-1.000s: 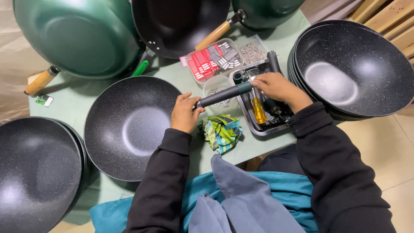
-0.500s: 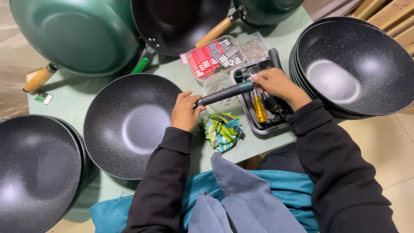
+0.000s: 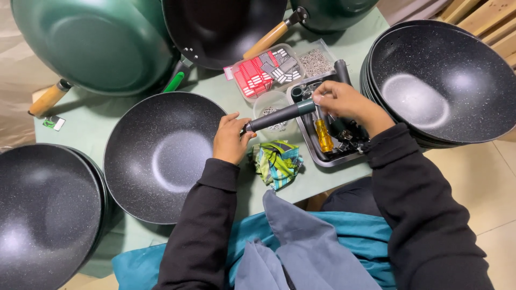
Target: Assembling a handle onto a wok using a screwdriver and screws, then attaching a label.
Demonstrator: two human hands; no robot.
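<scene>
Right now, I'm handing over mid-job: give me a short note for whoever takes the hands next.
Left hand: at the rim of the speckled black wok, fingers at the near end of the dark handle.
Right hand: grip on the handle's far end, over the metal tray.
Yellow screwdriver lies in the tray, unheld.
Done: handle lined up at the wok's rim.
Left: whether it is fastened cannot be seen. More bare woks are stacked at right and left.

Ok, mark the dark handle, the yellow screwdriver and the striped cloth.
dark handle (image 3: 279,116), head view, middle of its shaft.
yellow screwdriver (image 3: 323,135), head view, its yellow grip.
striped cloth (image 3: 277,162), head view, centre of the folds.
</scene>
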